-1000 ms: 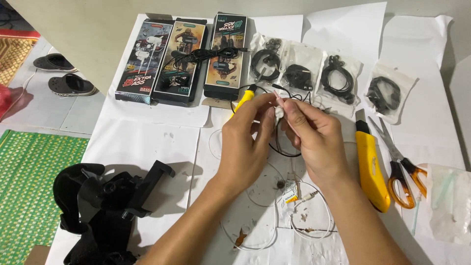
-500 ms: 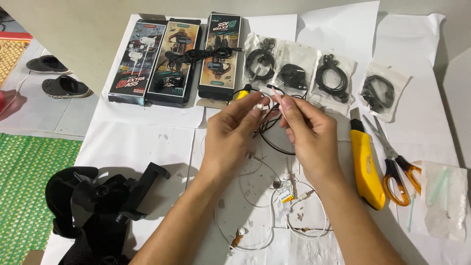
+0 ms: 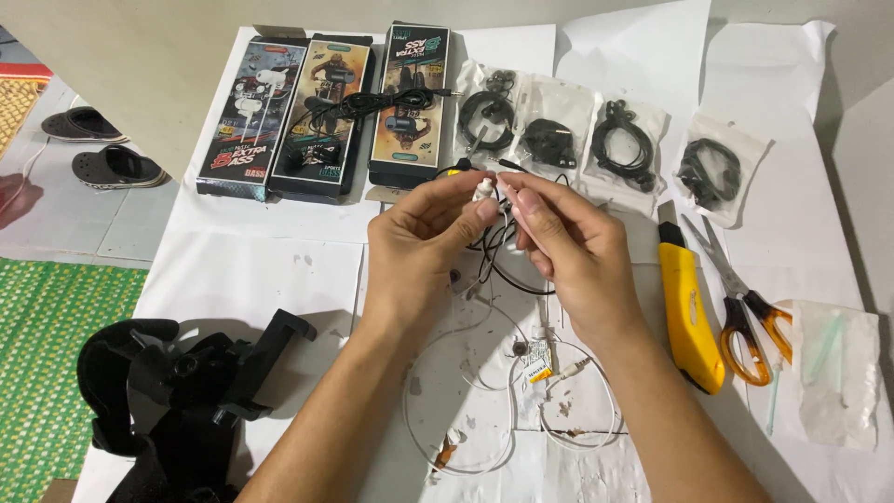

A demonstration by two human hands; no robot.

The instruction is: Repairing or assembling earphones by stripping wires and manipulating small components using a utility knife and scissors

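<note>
Both hands lifted slightly, pinching a white earbud (image 3: 484,191) (probably).

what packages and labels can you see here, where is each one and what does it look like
Three boxes: top left, side by side, tall, dark with colourful pictures.
Four clear bags: row at top right, each holding coiled black cable.
Clear bag: right edge, beside the scissors, pale contents.
Small tag: on the white cable below the right hand, white and yellow.

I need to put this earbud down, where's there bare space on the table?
Bare white paper lies left of your left hand, between the three boxes and the black strap mount. Crowded: the white cable below your hands, and the yellow utility knife and scissors beside your right hand.
</note>
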